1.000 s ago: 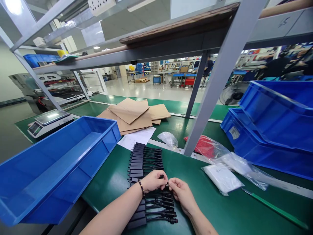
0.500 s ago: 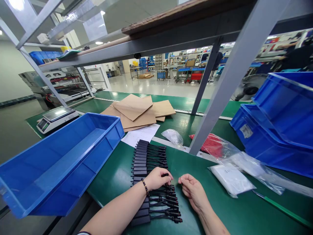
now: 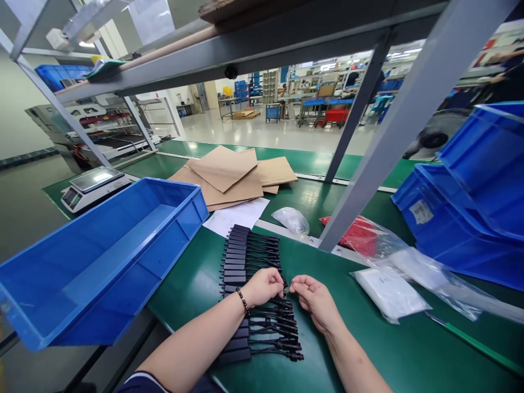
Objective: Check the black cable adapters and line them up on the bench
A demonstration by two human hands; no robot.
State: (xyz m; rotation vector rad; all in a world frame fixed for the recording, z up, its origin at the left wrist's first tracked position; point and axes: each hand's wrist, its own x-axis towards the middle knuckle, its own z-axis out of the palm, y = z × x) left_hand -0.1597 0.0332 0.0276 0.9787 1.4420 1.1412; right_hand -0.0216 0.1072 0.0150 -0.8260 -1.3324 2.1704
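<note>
A long row of black rectangular modules with short black cables (image 3: pixel 234 255) lies side by side on the green table. My left hand (image 3: pixel 264 287), a beaded bracelet at its wrist, reaches across the middle of the row. Its fingers are closed at the plug ends of the cables, apparently on one cable, though the fingers mostly cover it. Just right of the plugs, my right hand (image 3: pixel 316 301) is closed in a pinch, its tips close to the left fingertips. Whatever it pinches is too small to make out. Some plugs nearer me show reddish ends.
A blue bin (image 3: pixel 123 256) stands left, beside a weighing scale (image 3: pixel 94 188). Brown cardboard sheets (image 3: pixel 229 174) and white paper (image 3: pixel 237 215) lie behind the row. A metal post (image 3: pixel 393 125), plastic bags (image 3: pixel 391 292), a green-handled tool (image 3: pixel 478 344) and stacked blue bins (image 3: pixel 458 218) are right.
My right hand has moved left, bringing its pinched fingertips closer to my left hand. The left fingers remain closed over the plug ends. The camera view has shifted slightly.
</note>
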